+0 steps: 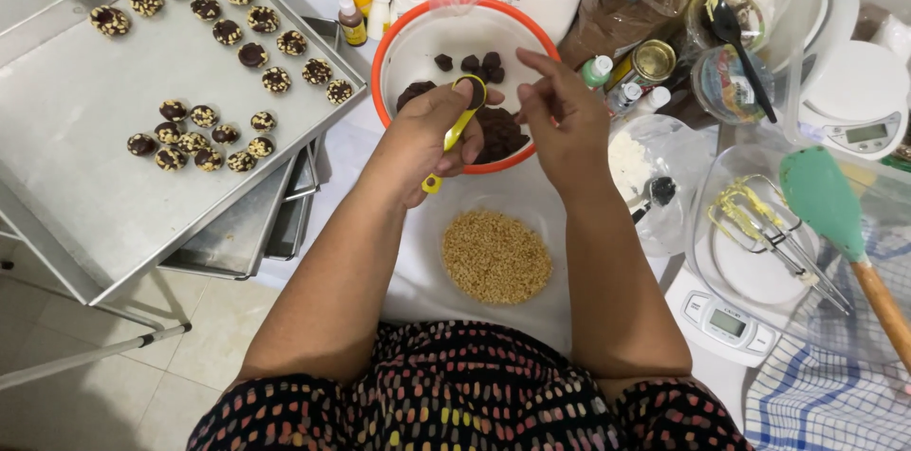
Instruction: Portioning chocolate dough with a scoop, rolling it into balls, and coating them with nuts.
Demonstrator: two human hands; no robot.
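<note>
Fingers of the left hand (427,133) grip a yellow scoop (455,133), right hand (560,119) loosely curled, above the cluttered white table (418,271).

You see a floor (190,337) of pale square tiles at the lower left; a thin metal rack leg (90,356) stands on it; the table (418,271) has a white top; the light is soft and even.
</note>
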